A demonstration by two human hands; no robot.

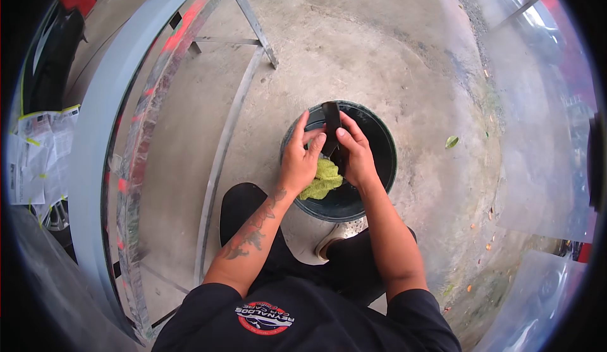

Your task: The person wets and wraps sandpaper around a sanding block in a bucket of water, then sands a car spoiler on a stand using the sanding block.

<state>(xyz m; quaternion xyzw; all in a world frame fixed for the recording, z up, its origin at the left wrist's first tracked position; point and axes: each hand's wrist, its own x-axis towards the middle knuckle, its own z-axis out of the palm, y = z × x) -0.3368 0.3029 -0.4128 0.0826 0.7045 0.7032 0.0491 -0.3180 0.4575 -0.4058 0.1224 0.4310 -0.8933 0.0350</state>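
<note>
A dark round bucket [391, 162] stands on the floor between my feet and the open concrete. Above its opening, my right hand [357, 153] is wrapped round a black elongated part [331, 117], which points away from me. My left hand [303, 156] is beside the part, on its left, with fingers spread. Just below my left palm a yellow-green cloth [323, 180] hangs bunched over the bucket; whether the left hand touches it is hard to tell.
To the left, a long light-blue panel [95, 137] rests by a metal stand [218, 156] with taped edges. Papers [44, 156] lie at the far left. Clear plastic sheeting [537, 112] hangs on the right. A green leaf [451, 141] lies on the floor.
</note>
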